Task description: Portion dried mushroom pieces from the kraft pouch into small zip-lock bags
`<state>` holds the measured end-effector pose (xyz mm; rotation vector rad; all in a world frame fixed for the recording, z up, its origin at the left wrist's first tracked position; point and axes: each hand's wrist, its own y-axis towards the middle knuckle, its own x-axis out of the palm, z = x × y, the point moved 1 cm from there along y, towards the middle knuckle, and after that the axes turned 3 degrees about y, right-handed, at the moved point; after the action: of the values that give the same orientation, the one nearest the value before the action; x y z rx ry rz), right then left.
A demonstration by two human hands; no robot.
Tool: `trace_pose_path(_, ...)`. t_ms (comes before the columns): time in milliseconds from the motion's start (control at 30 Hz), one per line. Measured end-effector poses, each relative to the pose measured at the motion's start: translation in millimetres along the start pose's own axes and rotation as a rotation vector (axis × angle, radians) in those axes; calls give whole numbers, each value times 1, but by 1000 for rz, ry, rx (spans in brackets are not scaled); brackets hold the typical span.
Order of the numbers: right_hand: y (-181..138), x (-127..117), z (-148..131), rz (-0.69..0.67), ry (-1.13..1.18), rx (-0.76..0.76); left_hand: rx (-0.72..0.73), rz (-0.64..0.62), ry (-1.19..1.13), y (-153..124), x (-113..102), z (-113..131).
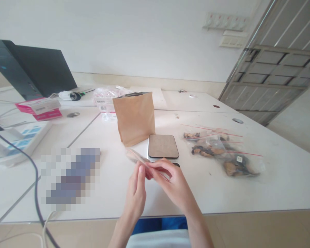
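Both my hands meet just in front of a small digital scale [163, 146] on the white table [274, 179]. My left hand [136, 193] and my right hand [170, 181] pinch the edge of a small clear zip bag [136, 156], which sticks out to the upper left with something brownish inside. Behind the scale stands an open brown paper pouch [135, 117]. To the right of the scale lie several clear zip bags with red seals [222, 151] holding dark dried pieces.
At the back left a dark laptop [33, 70] stands open, with pink boxes [40, 108], a white box [18, 141] and a black cable [36, 179] near the left edge. Clear plastic bags [105, 98] lie behind the pouch. A metal gate [279, 65] is at the right.
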<state>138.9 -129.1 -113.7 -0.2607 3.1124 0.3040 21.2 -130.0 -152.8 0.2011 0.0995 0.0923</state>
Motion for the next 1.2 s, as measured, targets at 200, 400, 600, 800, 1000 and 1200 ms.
trace_pose_path(200, -6, -5, 4, 28, 42, 44, 56, -52, 182, -4, -1, 12)
trace_pose_path(400, -8, -1, 3, 54, 91, 82, 147, -72, 240, -2, -2, 18)
trace_pose_path(600, -8, -3, 1, -29, -39, 8, 96, -59, 285, -1, -7, 18)
trace_pose_path(800, -3, -7, -4, -36, -116, 24, 104, -176, 313, 3, -15, 23)
trace_pose_path(1000, -4, -4, -16, -15, -198, 15, 87, -287, 309, 9, -20, 32)
trace_pose_path(1200, -2, 1, -15, 90, -115, 52, 164, -341, 292, 9, -21, 32)
